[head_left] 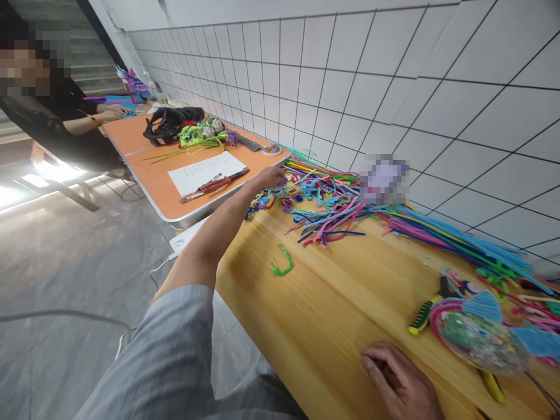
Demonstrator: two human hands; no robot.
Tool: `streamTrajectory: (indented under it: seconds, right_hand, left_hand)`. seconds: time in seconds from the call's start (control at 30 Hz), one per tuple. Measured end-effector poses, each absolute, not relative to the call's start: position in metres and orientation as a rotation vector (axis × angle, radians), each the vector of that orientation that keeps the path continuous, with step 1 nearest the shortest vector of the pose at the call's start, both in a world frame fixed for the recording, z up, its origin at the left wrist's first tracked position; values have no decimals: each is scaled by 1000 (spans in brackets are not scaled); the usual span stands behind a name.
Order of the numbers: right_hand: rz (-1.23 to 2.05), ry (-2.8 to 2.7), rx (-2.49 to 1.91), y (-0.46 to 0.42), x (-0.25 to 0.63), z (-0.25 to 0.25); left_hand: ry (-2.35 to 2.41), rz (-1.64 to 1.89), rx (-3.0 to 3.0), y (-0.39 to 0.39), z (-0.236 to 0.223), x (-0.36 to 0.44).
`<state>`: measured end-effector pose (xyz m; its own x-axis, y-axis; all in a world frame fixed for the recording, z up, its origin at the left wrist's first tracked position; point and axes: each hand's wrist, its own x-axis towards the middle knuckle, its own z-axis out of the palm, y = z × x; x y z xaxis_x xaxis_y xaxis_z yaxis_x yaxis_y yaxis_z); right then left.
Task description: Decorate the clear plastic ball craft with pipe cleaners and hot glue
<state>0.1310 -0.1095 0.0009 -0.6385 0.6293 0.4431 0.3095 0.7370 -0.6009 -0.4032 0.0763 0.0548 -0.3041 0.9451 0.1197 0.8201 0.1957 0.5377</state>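
My left hand (272,177) reaches far across to a tangled pile of small pipe-cleaner pieces (315,189) at the table's far end. Its fingers are curled down beside a bit of purple; what they hold, if anything, is hidden. My right hand (400,382) rests on the wooden table (328,303) near the front edge, loosely closed with no object visible in it. A bent green pipe cleaner (286,262) lies on the wood between the two hands. Bundles of long coloured pipe cleaners (455,239) run along the wall.
Yellow-black pliers (422,315) and a clear plastic bag (476,341) lie right. An orange table (149,181) adjoins, with paper (210,169), red-handled pliers (214,185), pipe-cleaner flowers (205,134) and a black headset strap (164,125). A person (56,122) sits there. A blurred phone-like object (382,178) stands near the wall.
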Motion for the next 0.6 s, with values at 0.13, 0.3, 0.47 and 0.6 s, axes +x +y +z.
streamTrajectory:
  seconds: [0.13,0.3,0.47,0.6]
  right_hand:
    - [630,-2282,-708,-109,132,-1]
    - [623,-2284,-700,-107,131,-3]
    - [610,-2291,-683,-108,132,-3]
    - [602,-2294,-690,-108,133,-4]
  left_hand:
    - [2187,936,1542,75,66,-417]
    - [2065,1033,1446,76,69,-417]
    - [2081,1063,1472,78,68,-410]
    - [2154,949,1595,64,75,-412]
